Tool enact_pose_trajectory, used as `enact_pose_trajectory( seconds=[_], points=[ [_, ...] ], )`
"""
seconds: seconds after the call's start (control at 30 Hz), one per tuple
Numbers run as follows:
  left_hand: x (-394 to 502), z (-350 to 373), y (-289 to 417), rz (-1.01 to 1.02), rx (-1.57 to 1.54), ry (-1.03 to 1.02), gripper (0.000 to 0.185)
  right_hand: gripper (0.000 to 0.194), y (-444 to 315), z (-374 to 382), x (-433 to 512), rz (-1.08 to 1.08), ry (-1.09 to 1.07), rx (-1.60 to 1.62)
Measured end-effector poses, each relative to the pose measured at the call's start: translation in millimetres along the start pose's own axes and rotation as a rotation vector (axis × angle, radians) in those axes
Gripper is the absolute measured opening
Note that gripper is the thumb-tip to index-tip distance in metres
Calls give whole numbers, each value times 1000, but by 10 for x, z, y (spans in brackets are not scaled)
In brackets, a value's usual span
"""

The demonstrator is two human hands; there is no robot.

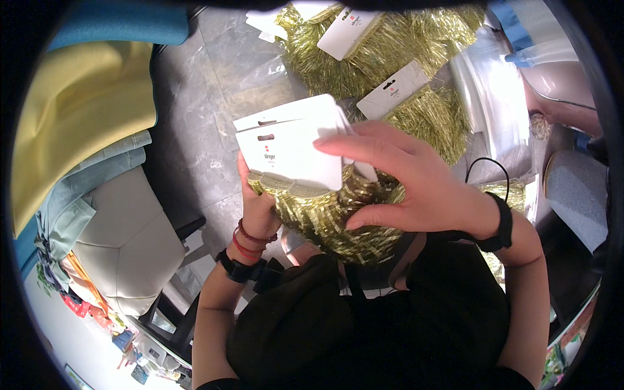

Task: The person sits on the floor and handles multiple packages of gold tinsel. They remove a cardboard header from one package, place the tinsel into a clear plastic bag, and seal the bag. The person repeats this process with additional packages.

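Observation:
A stack of white hang-tab cards (292, 156) tops a bundle of gold metallic fringe (331, 219), held up in front of my body. My left hand (258, 204) grips the bundle from the left, its fingers partly hidden behind the cards. The front card bears printing and a slot. My right hand (409, 170) is at the bundle's right side, thumb and fingers spread wide. Its index fingertip lies at the right part of the front card, and the thumb is over the fringe without plainly gripping it.
More carded gold fringe (351, 73) lies heaped on the grey floor (219, 97) beyond my hands. Clear plastic bags (492, 97) lie at right, near a blue-grey padded seat (577, 195). On the left stand a beige chair (126, 239) and yellow fabric (92, 97).

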State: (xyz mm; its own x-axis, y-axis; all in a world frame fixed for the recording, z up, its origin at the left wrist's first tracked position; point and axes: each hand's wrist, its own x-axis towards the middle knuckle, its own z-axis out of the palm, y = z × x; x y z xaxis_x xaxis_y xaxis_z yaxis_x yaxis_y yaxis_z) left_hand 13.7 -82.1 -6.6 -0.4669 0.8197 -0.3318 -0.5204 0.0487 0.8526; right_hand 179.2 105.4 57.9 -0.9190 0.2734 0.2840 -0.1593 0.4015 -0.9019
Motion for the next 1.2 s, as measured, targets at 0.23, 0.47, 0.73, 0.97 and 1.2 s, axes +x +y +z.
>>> enact_pose_trajectory(
  seconds=[0.23,0.47,0.73,0.97,1.2],
  points=[
    [92,-236,-99,-515,-340,7,73,69,-74,-268,96,-13,-332,-20],
    [70,-301,-118,-524,-338,-30,81,53,-86,-190,85,-45,-247,-82],
    [117,-433,-204,-572,-378,-23,80,48,-100,-81,8,-24,-63,1],
    [88,-473,-214,-505,-349,-69,82,50,-80,-68,-35,-152,-110,-267],
    [-17,-335,-132,-512,-372,35,81,52,-71,-14,-45,-119,-91,-271]
  ],
)
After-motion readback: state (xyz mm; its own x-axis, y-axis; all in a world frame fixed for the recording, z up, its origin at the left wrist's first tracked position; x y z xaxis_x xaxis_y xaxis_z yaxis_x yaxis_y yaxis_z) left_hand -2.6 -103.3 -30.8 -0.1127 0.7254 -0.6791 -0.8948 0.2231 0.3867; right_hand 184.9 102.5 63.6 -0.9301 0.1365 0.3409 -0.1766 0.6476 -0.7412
